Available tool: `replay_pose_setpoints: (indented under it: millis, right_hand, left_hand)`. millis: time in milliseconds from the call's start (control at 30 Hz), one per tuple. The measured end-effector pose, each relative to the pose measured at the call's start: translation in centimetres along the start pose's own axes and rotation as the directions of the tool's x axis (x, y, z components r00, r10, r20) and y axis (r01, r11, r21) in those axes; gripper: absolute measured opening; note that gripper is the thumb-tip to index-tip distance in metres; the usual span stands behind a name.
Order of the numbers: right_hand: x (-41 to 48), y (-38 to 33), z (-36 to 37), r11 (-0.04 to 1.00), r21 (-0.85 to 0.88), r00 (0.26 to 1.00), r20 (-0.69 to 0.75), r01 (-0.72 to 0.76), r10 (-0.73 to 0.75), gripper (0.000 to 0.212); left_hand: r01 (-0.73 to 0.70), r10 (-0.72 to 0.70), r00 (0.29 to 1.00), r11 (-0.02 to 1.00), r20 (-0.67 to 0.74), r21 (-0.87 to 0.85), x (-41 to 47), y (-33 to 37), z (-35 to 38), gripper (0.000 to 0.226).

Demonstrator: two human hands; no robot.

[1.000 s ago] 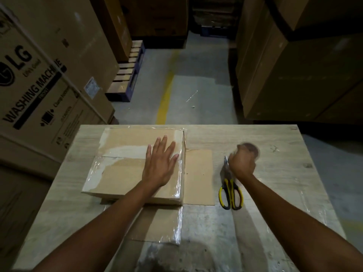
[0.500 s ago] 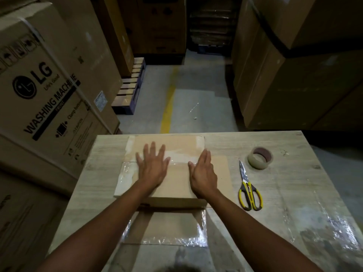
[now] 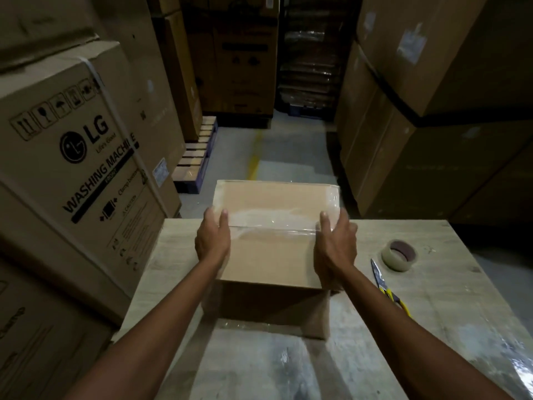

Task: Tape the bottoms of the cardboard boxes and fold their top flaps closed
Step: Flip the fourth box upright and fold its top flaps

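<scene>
From my station I see tall stacked cartons walling both sides of the aisle, the nearest a washing machine carton (image 3: 86,157) on the left with shipping symbols printed on it. A wooden pallet (image 3: 199,157) lies on the floor behind it, beside a yellow floor line (image 3: 255,160).

Below that is the pale wooden table (image 3: 432,327), its near surface glossy with plastic film.

The cardboard box (image 3: 274,255) sits in the middle of my view over the table's far half, its broad face turned up toward the camera. A strip of clear tape (image 3: 274,226) runs across that face along the seam. I cannot tell whether its lower edge touches the table.

The left hand (image 3: 213,241) grips the box's left side and the right hand (image 3: 334,246) grips its right side. Each has its thumb laid on the taped face and its fingers wrapped round the wall.

The yellow-handled scissors (image 3: 386,287) lie on the table right of the box, and the tape roll (image 3: 399,255) lies flat just beyond their tips.
</scene>
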State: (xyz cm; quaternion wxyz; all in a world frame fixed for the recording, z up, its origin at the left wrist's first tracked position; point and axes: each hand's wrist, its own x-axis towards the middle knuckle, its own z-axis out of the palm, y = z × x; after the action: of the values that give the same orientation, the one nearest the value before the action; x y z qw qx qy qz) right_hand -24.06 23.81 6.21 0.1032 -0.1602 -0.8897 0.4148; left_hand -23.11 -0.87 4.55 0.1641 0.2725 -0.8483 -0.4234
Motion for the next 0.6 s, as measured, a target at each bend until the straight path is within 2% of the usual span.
replay_pose_setpoints:
  millis: [67,100,167,200,233,267,367,433,533,600]
  right_hand:
    - [1.4,-2.1,-1.1,0.984,0.178,0.999,-0.047,-0.008,0.016,0.059]
    - [2.3,-2.9,-1.7,0.961,0.277,0.998,-0.062,-0.002,0.020,0.056]
    - [3.4,-4.1,-2.8,0.861,0.508,0.995,-0.091,0.006,0.046,0.050]
    - [3.7,-4.5,-3.2,0.786,0.617,0.992,-0.085,-0.023,0.096,0.045]
    - [3.7,-4.8,-3.7,0.709,0.701,0.986,-0.058,-0.070,0.154,0.040]
    - [3.8,-4.6,-4.0,0.652,0.748,0.980,-0.012,-0.124,0.199,0.037]
    - [3.3,-2.8,-4.4,0.574,0.755,0.943,0.190,-0.318,0.272,0.030]
    - [2.5,-0.8,-3.8,0.580,0.696,0.905,0.303,-0.424,0.298,0.025]
    - [0.7,2.9,-2.0,0.683,0.571,0.889,0.332,-0.455,0.314,0.019]
    - [-0.7,5.1,-0.8,0.696,0.564,0.895,0.319,-0.444,0.312,0.013]
  left_hand:
    - [-0.021,0.008,0.999,0.953,-0.045,-0.302,1.2,1.5,-1.4,0.051]
    - [-0.002,-0.018,0.999,0.891,-0.041,-0.454,2.1,2.1,-2.0,0.049]
    - [0.089,-0.074,0.996,0.675,0.054,-0.732,3.8,3.3,-3.4,0.046]
    - [0.163,-0.089,0.987,0.553,0.136,-0.817,4.5,3.8,-4.1,0.045]
    - [0.238,-0.102,0.971,0.474,0.216,-0.848,4.9,4.3,-4.8,0.044]
    - [0.296,-0.108,0.955,0.452,0.278,-0.842,5.2,4.5,-5.3,0.043]
    - [0.421,-0.170,0.904,0.513,0.392,-0.748,5.2,3.2,-5.6,0.042]
    - [0.485,-0.200,0.865,0.572,0.461,-0.662,4.6,0.9,-5.1,0.036]
    - [0.529,-0.242,0.827,0.642,0.508,-0.555,2.6,-3.2,-3.4,0.043]
    - [0.536,-0.287,0.833,0.627,0.473,-0.565,0.5,-4.8,-2.6,0.042]
